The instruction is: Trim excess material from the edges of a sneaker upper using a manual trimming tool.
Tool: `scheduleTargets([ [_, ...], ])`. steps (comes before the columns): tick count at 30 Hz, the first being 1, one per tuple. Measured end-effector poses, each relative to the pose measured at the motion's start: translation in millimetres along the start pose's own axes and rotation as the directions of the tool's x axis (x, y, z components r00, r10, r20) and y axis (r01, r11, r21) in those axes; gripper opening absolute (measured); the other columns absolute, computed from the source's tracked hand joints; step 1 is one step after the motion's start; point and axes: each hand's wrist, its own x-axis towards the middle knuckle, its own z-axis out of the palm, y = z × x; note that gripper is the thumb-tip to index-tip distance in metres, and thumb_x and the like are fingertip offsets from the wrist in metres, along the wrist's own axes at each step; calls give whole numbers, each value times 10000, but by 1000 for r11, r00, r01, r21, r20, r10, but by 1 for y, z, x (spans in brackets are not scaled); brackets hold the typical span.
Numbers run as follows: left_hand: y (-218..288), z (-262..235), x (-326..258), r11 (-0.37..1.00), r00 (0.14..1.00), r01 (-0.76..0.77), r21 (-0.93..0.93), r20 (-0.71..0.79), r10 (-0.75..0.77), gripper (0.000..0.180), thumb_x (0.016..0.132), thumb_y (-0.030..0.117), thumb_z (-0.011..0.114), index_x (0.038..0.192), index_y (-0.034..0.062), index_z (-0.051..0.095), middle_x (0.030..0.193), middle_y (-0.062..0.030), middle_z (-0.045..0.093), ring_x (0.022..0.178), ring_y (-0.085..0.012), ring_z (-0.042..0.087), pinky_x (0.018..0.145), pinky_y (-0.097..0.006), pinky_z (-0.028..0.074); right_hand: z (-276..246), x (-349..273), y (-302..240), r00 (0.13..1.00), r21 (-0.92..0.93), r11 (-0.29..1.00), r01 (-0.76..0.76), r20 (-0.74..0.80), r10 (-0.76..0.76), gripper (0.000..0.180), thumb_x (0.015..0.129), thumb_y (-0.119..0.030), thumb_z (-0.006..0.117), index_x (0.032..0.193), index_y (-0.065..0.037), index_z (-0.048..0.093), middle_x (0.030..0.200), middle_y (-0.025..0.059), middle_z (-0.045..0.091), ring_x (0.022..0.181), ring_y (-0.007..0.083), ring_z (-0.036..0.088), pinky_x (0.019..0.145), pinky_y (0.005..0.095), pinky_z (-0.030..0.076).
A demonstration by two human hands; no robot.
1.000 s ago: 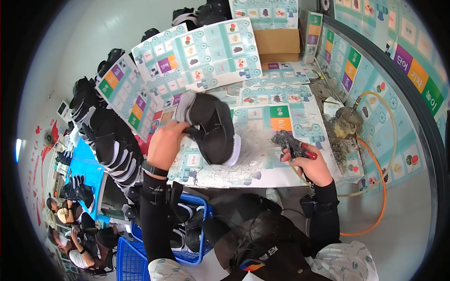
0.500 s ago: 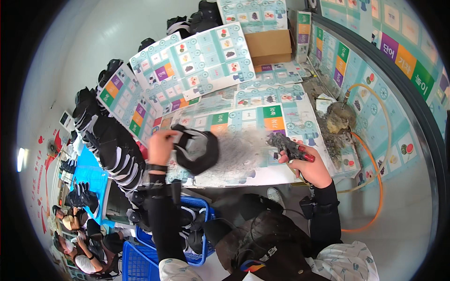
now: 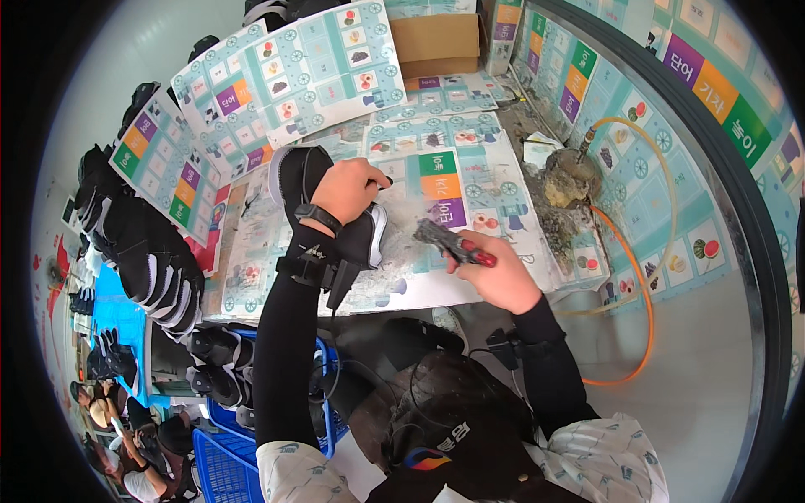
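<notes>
A black shoe with a white sole [image 3: 361, 239] lies over the printed board, and my left hand [image 3: 345, 194] grips it from above, its fingers curled at the upper. Part of the shoe is hidden under that hand and wrist. To the right, my right hand [image 3: 505, 281] is wrapped round the handle of a spray gun [image 3: 449, 241]. Dark residue crusts the gun's front, and its body has red parts. Its front end points left toward the shoe, with a gap between them. Dark smudges stain the board there.
Printed boards [image 3: 335, 63] stand up behind the shoe. A crusted pot [image 3: 570, 178] with a yellowish hose and an orange hose [image 3: 646, 327] sits at the right. Black shoes [image 3: 155, 264] are stacked at the left. Below are blue baskets [image 3: 226, 469]. Other people sit far left.
My left hand has turned the shoe over and moved it up and right, from hanging at the left. The spray gun has moved left, closer to the shoe. The whole view has shifted.
</notes>
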Motion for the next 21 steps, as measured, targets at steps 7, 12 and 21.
scheduleTargets([
  [7, -15, 1, 1, 993, 1000, -13, -120, 3, 14, 213, 860, 56, 708, 1004, 137, 841, 930, -133, 732, 853, -330, 711, 812, -407, 571, 46, 39, 3, 999, -195, 980, 40, -12, -43, 226, 822, -117, 661, 1002, 19, 662, 811, 250, 640, 794, 452, 631, 727, 469, 485],
  [12, -8, 1, 5, 995, 999, 31, -92, 44, -27, 217, 856, 63, 688, 990, 135, 844, 958, -133, 760, 883, -339, 725, 837, -415, 583, 50, 44, 1, 994, -129, 991, 29, -104, -43, 175, 861, -112, 605, 956, 24, 661, 842, 308, 641, 880, 527, 622, 739, 549, 483],
  [21, -13, 2, 1, 1000, 1000, -11, -20, 8, 11, 197, 855, 57, 698, 961, 130, 848, 965, -135, 774, 897, -340, 741, 838, -428, 596, 52, 42, -1, 996, -200, 979, 40, 81, -24, 205, 838, -111, 611, 976, 29, 669, 846, 309, 649, 867, 521, 629, 736, 532, 496],
])
